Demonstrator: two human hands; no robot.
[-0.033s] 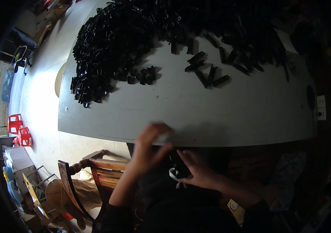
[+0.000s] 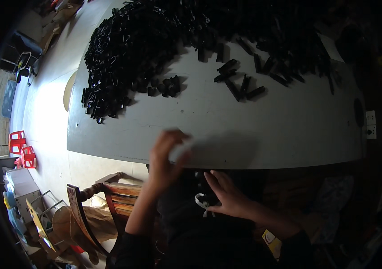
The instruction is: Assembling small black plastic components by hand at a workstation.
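Left hand (image 2: 166, 150) holds a white piece (image 2: 180, 150) at the table (image 2: 245, 134) edge.

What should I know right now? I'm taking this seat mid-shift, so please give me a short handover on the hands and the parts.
Left hand: raised at the near edge of the grey table, fingers closed around a small pale piece; it is blurred, so I cannot tell what it is.
Right hand: below the table edge over the lap, resting on a dark object with a white loop beside it.
Parts: large heap of black parts at the far left of the table, a few loose black pieces nearer the middle.
Done: no sorted or finished group shows.
Left: the heap appears largely untouched.
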